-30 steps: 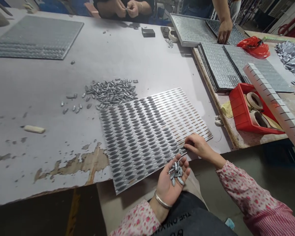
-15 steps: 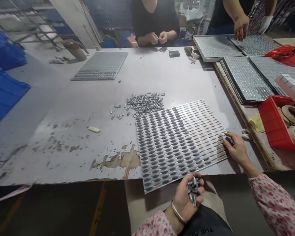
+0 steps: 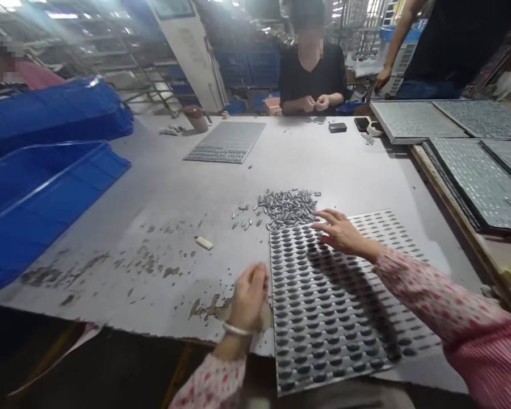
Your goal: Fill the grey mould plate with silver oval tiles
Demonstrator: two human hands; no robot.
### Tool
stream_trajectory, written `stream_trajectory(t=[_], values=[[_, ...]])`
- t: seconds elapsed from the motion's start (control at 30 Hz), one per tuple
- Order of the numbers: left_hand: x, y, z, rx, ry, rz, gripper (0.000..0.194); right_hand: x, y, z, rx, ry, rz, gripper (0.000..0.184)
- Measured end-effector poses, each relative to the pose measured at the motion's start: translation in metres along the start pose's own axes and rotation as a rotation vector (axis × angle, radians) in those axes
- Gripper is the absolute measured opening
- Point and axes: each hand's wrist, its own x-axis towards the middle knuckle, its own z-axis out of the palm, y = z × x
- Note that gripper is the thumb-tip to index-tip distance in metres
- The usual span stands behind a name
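Note:
A grey panel with rows of oval slots (image 3: 344, 318) lies on the table in front of me, many slots filled with grey oval pieces. A heap of loose grey oval pieces (image 3: 287, 207) sits just past its far left corner. My right hand (image 3: 340, 233) hovers over the panel's far edge beside the heap, fingers spread, holding nothing. My left hand (image 3: 249, 295) rests at the panel's left edge, back toward me, fingers curled; what is inside them is hidden.
Blue bins (image 3: 46, 193) stand at the left. A second slotted panel (image 3: 227, 142) lies farther back, where a person (image 3: 310, 74) sits working. Framed grids (image 3: 413, 119) and a stack of them (image 3: 481, 176) fill the right. A small white stick (image 3: 204, 243) lies on the worn tabletop (image 3: 153, 216).
My right hand left the panel's near right edge and reached across to its far left corner by the heap. My left hand rose from my lap to the panel's left edge and turned over.

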Motion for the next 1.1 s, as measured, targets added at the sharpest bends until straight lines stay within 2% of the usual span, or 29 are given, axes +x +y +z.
stream_trajectory(t=[0.07,0.13,0.2,0.3,0.43,0.6,0.67,0.73,0.87,0.97,1.1], values=[[0.03,0.02,-0.021,0.26,0.112,0.199,0.033,0.053,-0.003,0.027,-0.018,-0.09,-0.167,0.034],[0.048,0.024,-0.037,0.475,0.186,0.323,0.034,0.091,-0.006,0.049,-0.036,-0.164,-0.311,0.034],[0.053,0.014,-0.049,0.603,0.214,0.36,0.035,0.115,-0.008,0.063,-0.037,-0.228,-0.435,0.033],[0.046,-0.012,-0.06,0.654,0.196,0.328,0.035,0.133,-0.007,0.072,-0.022,-0.302,-0.559,0.03],[0.034,-0.031,-0.065,0.564,0.23,0.259,0.037,0.148,0.007,0.071,-0.02,-0.34,-0.577,0.025],[0.031,-0.027,-0.059,0.455,0.286,0.228,0.04,0.171,0.035,0.061,-0.097,-0.284,-0.371,0.022],[0.032,-0.026,-0.058,0.453,0.283,0.258,0.04,0.173,0.042,0.052,-0.146,-0.243,-0.269,0.022],[0.033,-0.028,-0.059,0.455,0.28,0.284,0.039,0.164,0.044,0.04,-0.16,-0.206,-0.226,0.024],[0.033,-0.032,-0.063,0.441,0.234,0.286,0.038,0.127,0.035,0.022,-0.094,-0.25,-0.392,0.031],[0.033,-0.033,-0.064,0.385,0.254,0.285,0.038,0.105,0.029,0.024,-0.073,-0.316,-0.499,0.032],[0.032,-0.034,-0.065,0.292,0.292,0.249,0.04,0.107,0.04,0.035,-0.107,-0.338,-0.52,0.03]])
